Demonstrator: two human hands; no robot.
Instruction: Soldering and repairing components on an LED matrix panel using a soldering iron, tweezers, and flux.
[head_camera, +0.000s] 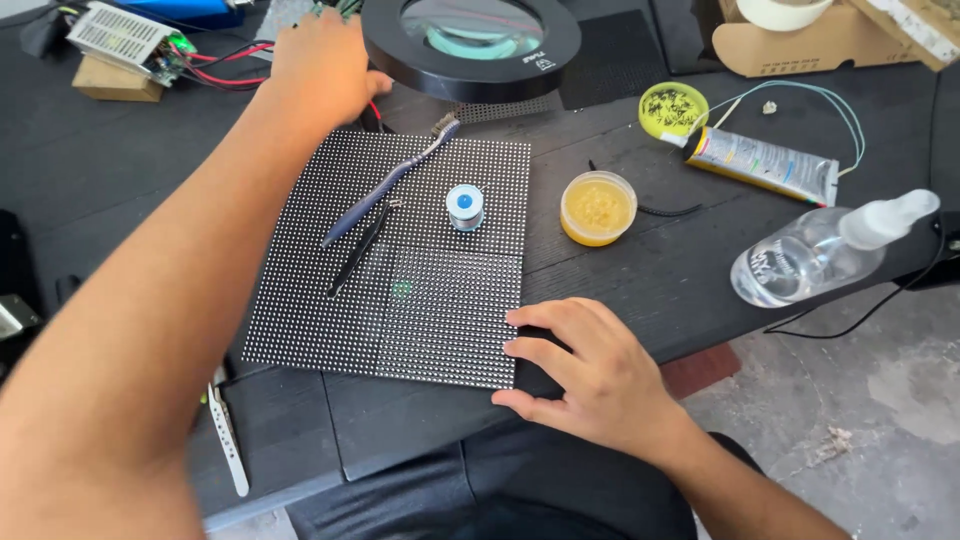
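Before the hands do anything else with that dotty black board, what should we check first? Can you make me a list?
1. Dotted panel lying flat on the black table: ok.
2. Right hand steadying the panel's near corner, fingers on its edge: ok.
3. Left hand holding something at the far edge: cannot tell, its palm side is hidden.
4. Panel surface free of loose things: not ok; a toothbrush, black tweezers and a small solder spool lie on it.
5. Open yellow paste jar away from the panel: ok, it sits apart to the right.
6. Round magnifier lamp over the panel: not ok, it hangs beyond the far edge.
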